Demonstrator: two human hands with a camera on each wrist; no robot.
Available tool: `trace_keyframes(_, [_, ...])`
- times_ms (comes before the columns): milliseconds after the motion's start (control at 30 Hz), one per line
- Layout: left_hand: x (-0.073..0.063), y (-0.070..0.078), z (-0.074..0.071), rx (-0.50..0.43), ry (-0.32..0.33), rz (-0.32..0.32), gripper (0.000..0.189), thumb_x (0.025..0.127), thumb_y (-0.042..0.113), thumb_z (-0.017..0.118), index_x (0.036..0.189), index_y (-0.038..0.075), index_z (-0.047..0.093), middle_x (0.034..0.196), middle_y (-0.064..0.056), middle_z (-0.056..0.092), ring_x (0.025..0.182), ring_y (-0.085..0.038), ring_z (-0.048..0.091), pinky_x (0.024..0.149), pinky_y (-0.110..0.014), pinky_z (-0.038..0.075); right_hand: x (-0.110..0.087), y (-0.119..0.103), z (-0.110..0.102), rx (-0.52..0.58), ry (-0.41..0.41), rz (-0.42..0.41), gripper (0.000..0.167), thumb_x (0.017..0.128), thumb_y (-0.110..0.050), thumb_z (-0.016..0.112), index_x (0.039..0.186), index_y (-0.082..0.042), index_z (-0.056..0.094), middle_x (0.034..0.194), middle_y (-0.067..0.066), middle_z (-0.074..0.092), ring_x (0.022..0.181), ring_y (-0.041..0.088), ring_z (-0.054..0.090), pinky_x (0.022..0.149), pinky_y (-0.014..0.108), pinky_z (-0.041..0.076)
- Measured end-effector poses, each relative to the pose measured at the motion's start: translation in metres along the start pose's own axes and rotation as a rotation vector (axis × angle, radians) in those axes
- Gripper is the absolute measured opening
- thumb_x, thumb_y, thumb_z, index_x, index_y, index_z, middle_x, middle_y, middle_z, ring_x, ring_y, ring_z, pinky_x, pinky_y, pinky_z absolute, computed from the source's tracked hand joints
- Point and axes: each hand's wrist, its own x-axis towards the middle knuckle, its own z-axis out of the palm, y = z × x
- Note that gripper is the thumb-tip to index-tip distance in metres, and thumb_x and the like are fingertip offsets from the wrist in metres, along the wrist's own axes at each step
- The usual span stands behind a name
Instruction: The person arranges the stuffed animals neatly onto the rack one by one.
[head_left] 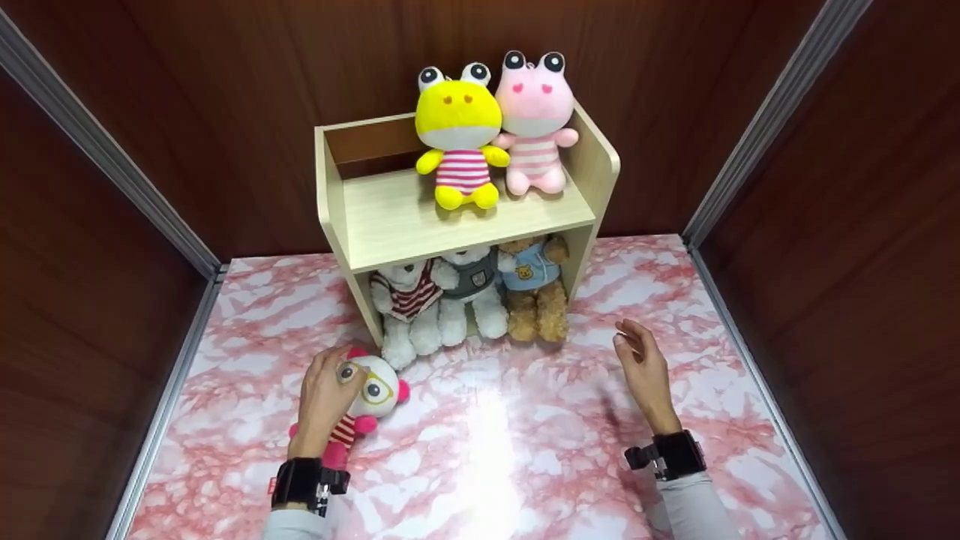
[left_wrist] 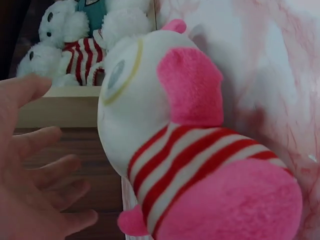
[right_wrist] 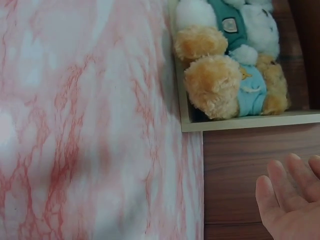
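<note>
A plush toy (head_left: 385, 386) with a white head, yellow glasses, pink ears and a red-striped body lies on the table at the left. Over its head hovers my left hand (head_left: 327, 390); the left wrist view shows the fingers spread and apart from the plush toy (left_wrist: 200, 160). To the right of the shelf, my right hand (head_left: 643, 367) hangs above the table with loosely bent fingers and nothing in them. Its fingertips (right_wrist: 267, 192) also show in the right wrist view. Part of the toy's body is hidden behind my left hand and wrist.
A pale wooden shelf (head_left: 390, 214) stands at the back. On top sit a yellow frog plush (head_left: 459, 127) and a pink frog plush (head_left: 534, 112). Below sit two white bears and a brown bear (head_left: 536, 300). Dark wood panels (head_left: 847, 240) enclose the marbled table (head_left: 570, 465).
</note>
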Motion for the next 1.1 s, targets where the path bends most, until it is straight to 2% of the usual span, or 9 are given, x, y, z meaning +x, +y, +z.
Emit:
trace_keyframes(133, [-0.004,-0.005,0.003,0.056,-0.137,-0.092,0.074,0.086,0.03,0.082,0.145,-0.004,0.053,0.146,-0.033,0.048,0.133,-0.05,0.048,0.112,-0.064,0.035,0.0,0.0,-0.001,-0.015,-0.009,0.031,0.047,0.108,-0.017,0.057,0.149,0.003,0.047,0.147,0.021,0.055,0.134,0.034,0.053,0.108,0.03,0.041])
trace_keyframes(267, [-0.009,-0.009,0.008,0.103,-0.265,-0.174,0.093,0.087,0.042,0.082,0.156,-0.002,0.038,0.157,-0.036,0.033,0.144,-0.05,0.034,0.117,-0.074,0.015,0.001,0.001,0.0,0.001,-0.007,0.034,0.046,0.107,-0.013,0.057,0.149,0.003,0.047,0.147,0.023,0.055,0.133,0.036,0.054,0.105,0.024,0.042])
trace_keyframes(367, [-0.011,-0.012,0.011,0.142,-0.329,-0.21,0.105,0.084,0.048,0.082,0.161,0.001,0.027,0.161,-0.037,0.025,0.149,-0.051,0.025,0.117,-0.076,0.005,0.002,0.0,0.0,0.002,-0.004,0.03,0.046,0.107,-0.016,0.057,0.149,0.001,0.048,0.147,0.021,0.056,0.132,0.032,0.054,0.104,0.022,0.042])
trace_keyframes(567, [-0.011,-0.017,0.014,0.179,-0.41,-0.246,0.117,0.081,0.051,0.084,0.165,0.007,0.016,0.164,-0.036,0.013,0.152,-0.053,0.015,0.116,-0.076,-0.001,0.002,-0.001,-0.003,0.011,0.001,0.022,0.048,0.107,-0.023,0.059,0.148,0.0,0.049,0.146,0.018,0.058,0.131,0.029,0.055,0.107,0.026,0.042])
trace_keyframes(700, [-0.012,-0.018,0.018,0.187,-0.385,-0.221,0.116,0.08,0.048,0.086,0.165,0.007,0.019,0.163,-0.037,0.018,0.15,-0.052,0.021,0.115,-0.077,0.0,0.002,0.001,-0.003,0.02,-0.005,0.015,0.049,0.107,-0.025,0.059,0.148,-0.001,0.049,0.146,0.018,0.058,0.129,0.028,0.056,0.106,0.024,0.042])
trace_keyframes(933, [-0.02,-0.018,0.028,0.209,-0.255,-0.127,0.107,0.077,0.039,0.089,0.161,0.004,0.031,0.15,-0.034,0.04,0.134,-0.051,0.047,0.115,-0.076,0.011,0.0,0.001,-0.004,-0.011,-0.021,0.028,0.047,0.107,-0.021,0.058,0.149,-0.001,0.049,0.147,0.018,0.057,0.129,0.026,0.056,0.101,0.018,0.043])
trace_keyframes(1100, [-0.026,-0.018,0.027,0.218,-0.168,-0.092,0.097,0.077,0.037,0.087,0.155,0.003,0.041,0.142,-0.033,0.048,0.129,-0.05,0.051,0.115,-0.072,0.018,-0.004,-0.019,-0.002,-0.021,-0.024,0.03,0.046,0.107,-0.013,0.057,0.148,0.005,0.047,0.146,0.024,0.056,0.13,0.035,0.055,0.101,0.018,0.042])
